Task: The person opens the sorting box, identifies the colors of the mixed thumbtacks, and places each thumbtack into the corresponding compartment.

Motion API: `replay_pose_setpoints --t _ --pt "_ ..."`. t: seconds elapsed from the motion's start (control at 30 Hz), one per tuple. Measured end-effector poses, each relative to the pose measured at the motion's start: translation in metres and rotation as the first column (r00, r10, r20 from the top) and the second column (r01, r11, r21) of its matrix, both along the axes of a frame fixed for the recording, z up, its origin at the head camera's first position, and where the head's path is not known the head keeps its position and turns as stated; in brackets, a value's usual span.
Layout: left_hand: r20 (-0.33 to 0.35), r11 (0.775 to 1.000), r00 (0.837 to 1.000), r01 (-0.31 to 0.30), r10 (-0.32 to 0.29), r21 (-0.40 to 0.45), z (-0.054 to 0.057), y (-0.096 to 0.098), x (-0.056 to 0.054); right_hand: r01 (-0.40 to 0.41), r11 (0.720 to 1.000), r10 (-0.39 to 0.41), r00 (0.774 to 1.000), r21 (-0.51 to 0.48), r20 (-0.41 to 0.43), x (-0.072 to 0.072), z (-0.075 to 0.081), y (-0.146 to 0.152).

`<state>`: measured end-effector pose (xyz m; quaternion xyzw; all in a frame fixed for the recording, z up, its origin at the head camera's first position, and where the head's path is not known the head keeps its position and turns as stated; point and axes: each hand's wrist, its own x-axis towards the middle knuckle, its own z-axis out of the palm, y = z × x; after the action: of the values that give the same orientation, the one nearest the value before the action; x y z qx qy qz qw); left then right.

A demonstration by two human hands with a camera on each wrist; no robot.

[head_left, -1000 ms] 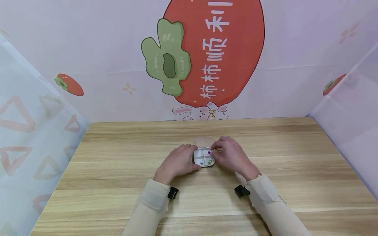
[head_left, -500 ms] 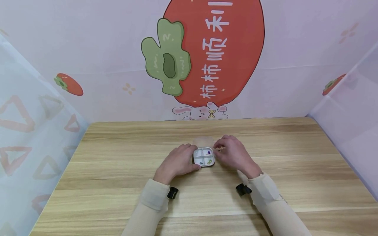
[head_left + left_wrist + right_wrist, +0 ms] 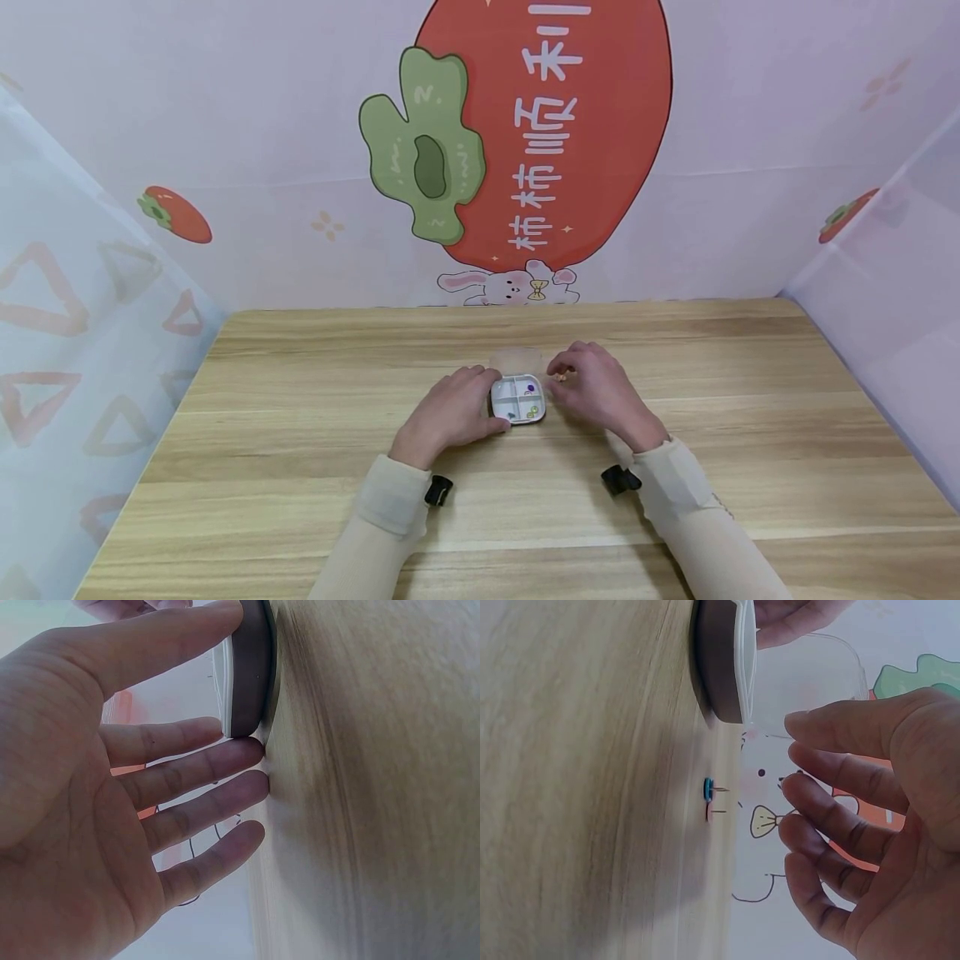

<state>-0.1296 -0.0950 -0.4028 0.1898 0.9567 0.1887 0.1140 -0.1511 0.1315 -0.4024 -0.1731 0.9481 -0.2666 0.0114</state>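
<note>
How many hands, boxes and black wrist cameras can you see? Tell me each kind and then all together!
Hands: 2 (left hand, right hand)
Divided boxes: 1 (white-lined box)
Wrist cameras: 2 (left camera, right camera)
Total: 5

Worktop [image 3: 285, 467]: light wood grain, darker streaks, rounded far-right corner. White-and-dark box [image 3: 517, 422] sits flat, roughly midway between left and right edges, clear lid [image 3: 516, 360] open on the far-edge side. Right-edge side of box: teal stud [image 3: 708, 789], pink stud [image 3: 709, 812], pins up, side by side.
</note>
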Motion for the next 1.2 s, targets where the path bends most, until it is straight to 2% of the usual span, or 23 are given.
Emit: replay_pose_setpoints --t 0.47,0.97,1.2 --pt "0.013 1.0 1.0 -0.017 0.017 -0.008 -0.003 0.002 -0.002 0.013 1.0 -0.012 1.0 0.005 -0.011 -0.004 0.001 0.005" --pt "0.005 1.0 1.0 -0.005 0.005 -0.007 -0.003 0.001 -0.002 0.01 1.0 -0.009 0.999 0.017 -0.042 -0.005 -0.003 0.011" --pt "0.001 1.0 1.0 -0.006 0.006 -0.003 -0.002 0.001 -0.001 0.016 0.999 -0.015 0.999 0.031 -0.031 -0.006 -0.005 0.011"
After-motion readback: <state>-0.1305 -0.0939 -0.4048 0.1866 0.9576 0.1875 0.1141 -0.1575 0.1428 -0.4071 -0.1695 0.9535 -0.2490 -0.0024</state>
